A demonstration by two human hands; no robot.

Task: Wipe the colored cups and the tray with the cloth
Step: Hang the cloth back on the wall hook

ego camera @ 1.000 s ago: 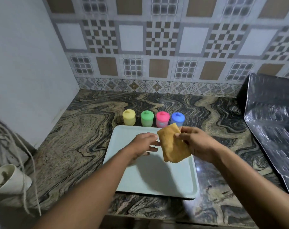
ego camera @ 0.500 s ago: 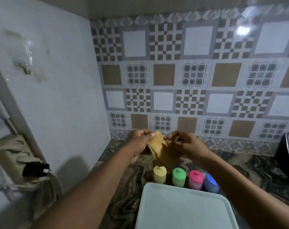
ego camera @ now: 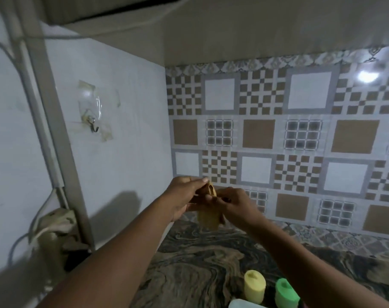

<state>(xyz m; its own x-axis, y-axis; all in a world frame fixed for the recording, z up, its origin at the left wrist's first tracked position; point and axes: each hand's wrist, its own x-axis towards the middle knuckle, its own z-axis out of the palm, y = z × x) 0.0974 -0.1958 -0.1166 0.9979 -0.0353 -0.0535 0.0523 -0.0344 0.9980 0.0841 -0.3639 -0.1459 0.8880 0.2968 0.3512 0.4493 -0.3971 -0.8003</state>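
The orange-brown cloth (ego camera: 209, 215) hangs in the air in front of the tiled wall, high above the counter. My left hand (ego camera: 184, 196) pinches its top edge, and my right hand (ego camera: 230, 202) pinches it from the other side, close against the left. The yellow cup (ego camera: 254, 286) and the green cup (ego camera: 285, 293) stand on the marbled counter at the bottom edge. Only a corner of the pale tray (ego camera: 240, 304) shows below them. My right forearm hides the other cups.
A white side wall with a stick-on hook (ego camera: 92, 121) rises on the left. A pipe and a switch box with cables (ego camera: 55, 227) stand near the counter's left end. The patterned tile wall (ego camera: 300, 141) closes the back.
The view has tilted further upward, so the tray and cups have slid to the bottom edge. Both hands have kept hold of the cloth and raised it, now bunched tighter between them.
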